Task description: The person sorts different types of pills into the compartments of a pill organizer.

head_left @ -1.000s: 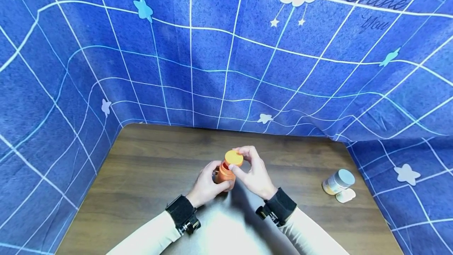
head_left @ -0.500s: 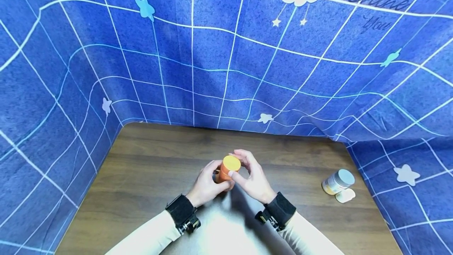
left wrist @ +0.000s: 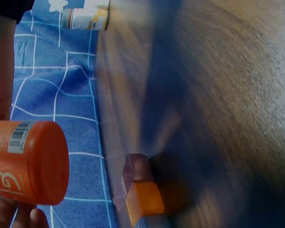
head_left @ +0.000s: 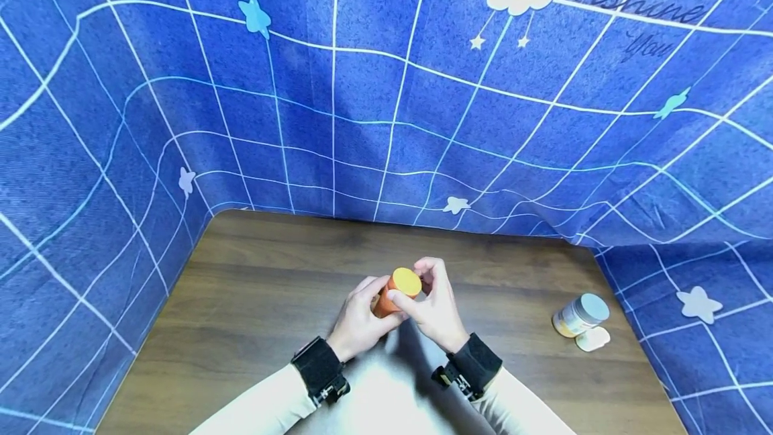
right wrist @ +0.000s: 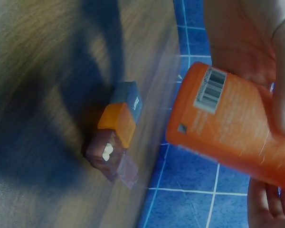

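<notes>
The yellow cap [head_left: 407, 280], previously raised, now sits on the orange bottle [right wrist: 218, 128]; the right grip [head_left: 439, 304] has shifted its fingers rightward.

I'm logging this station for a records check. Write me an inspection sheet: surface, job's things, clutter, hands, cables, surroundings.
Surface: wooden table, bright glare at the near side.
Job's things: orange bottle, held clear of the table, its yellow-topped cap at the upper end; below, a sectioned box with purple, orange and blue-grey parts, pale pieces in the purple one.
Clutter: jar with a grey-blue lid and a white piece beside it, at the right.
Hands: left hand grips the bottle; right hand holds its cap end; a black strap on each wrist.
Cables: nothing seen.
Surroundings: blue fabric with white lines and stars.
</notes>
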The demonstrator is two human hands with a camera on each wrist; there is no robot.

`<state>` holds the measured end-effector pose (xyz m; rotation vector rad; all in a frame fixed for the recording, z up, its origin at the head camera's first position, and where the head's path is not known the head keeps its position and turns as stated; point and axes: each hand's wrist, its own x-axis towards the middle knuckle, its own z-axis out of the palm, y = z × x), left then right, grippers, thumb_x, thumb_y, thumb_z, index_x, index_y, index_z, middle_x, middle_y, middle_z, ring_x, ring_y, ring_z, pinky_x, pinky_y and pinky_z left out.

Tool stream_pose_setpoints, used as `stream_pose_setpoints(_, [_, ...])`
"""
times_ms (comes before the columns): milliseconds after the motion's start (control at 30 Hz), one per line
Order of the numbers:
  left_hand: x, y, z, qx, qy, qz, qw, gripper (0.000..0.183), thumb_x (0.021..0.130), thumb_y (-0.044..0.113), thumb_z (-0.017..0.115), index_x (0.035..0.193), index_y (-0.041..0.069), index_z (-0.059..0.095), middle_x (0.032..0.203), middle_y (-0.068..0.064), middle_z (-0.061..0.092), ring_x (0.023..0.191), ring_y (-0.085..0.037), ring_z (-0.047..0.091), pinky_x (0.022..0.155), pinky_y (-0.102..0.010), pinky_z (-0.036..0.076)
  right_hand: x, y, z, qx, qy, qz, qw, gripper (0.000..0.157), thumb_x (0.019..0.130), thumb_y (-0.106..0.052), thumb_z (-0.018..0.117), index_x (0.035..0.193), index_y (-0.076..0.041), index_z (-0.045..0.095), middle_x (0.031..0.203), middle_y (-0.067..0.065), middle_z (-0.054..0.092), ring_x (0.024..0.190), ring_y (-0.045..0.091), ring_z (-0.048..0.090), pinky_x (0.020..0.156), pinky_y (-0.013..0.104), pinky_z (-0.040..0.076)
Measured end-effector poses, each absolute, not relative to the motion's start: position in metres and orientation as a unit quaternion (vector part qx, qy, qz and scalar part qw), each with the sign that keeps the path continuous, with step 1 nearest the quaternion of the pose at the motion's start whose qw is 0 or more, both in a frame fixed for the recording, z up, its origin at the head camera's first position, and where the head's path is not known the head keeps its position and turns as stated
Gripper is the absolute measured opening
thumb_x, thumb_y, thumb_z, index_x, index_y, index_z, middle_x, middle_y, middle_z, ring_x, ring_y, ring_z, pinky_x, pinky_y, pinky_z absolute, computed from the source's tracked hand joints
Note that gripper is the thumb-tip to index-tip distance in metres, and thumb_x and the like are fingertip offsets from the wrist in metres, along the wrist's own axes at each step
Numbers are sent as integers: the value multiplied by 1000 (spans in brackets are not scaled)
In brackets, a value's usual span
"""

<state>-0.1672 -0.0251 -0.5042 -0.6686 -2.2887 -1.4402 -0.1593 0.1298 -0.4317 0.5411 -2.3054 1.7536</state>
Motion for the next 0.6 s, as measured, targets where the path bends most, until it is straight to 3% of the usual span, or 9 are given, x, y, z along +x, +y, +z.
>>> stream_pose_setpoints(67, [-167, -23, -506, -240, -806, -509, 183, 54, 71, 41, 72, 118, 22, 53, 99, 5, 56, 87, -8, 49, 69, -31, 46, -158, 130, -430, 174, -787, 582, 104, 57, 68, -16, 77, 109, -5, 38, 91, 16, 51, 81, 22, 50, 69, 35, 44])
stream_pose_setpoints(133, [-167, -21, -505, -238, -802, -515, 187, 54, 71, 40, 72, 119, 22, 53, 100, 5, 56, 88, -8, 49, 70, -32, 47, -158, 130, -430, 190, -784, 582, 101, 63, 69, -15, 76, 116, -4, 36, 102, 17, 50, 87, 24, 50, 74, 36, 44])
stream_pose_setpoints(233, [-166, -21, -503, -233, -796, -531, 173, 54, 71, 37, 73, 118, 24, 52, 101, 5, 57, 89, -9, 50, 71, -33, 48, -160, 133, -432, 244, -730, 634, 68, 67, 75, -4, 66, 130, -1, 27, 125, 22, 42, 107, 32, 44, 89, 35, 39])
stream_pose_setpoints(333, [-165, -21, -500, -231, -789, -550, 149, 50, 72, 36, 73, 117, 23, 53, 100, 3, 57, 87, -10, 52, 68, -34, 50, -165, 137, -438, 279, -659, 698, 16, 68, 78, 4, 53, 137, -3, 19, 135, 27, 33, 116, 37, 36, 94, 32, 37])
stream_pose_setpoints(433, [-159, -20, -488, -224, -781, -568, 129, 47, 73, 29, 73, 114, 18, 55, 97, -2, 58, 84, -15, 54, 66, -39, 51, -169, 140, -447, 287, -623, 728, -4, 66, 79, 6, 51, 137, -6, 21, 130, 29, 39, 112, 37, 41, 89, 32, 43])
stream_pose_setpoints(600, [-154, -17, -492, -224, -781, -569, 126, 47, 72, 26, 74, 115, 19, 55, 98, -3, 57, 85, -16, 54, 65, -36, 52, -163, 137, -444, 243, -662, 707, 45, 63, 73, 8, 63, 128, -1, 32, 111, 28, 49, 93, 34, 51, 75, 27, 47])
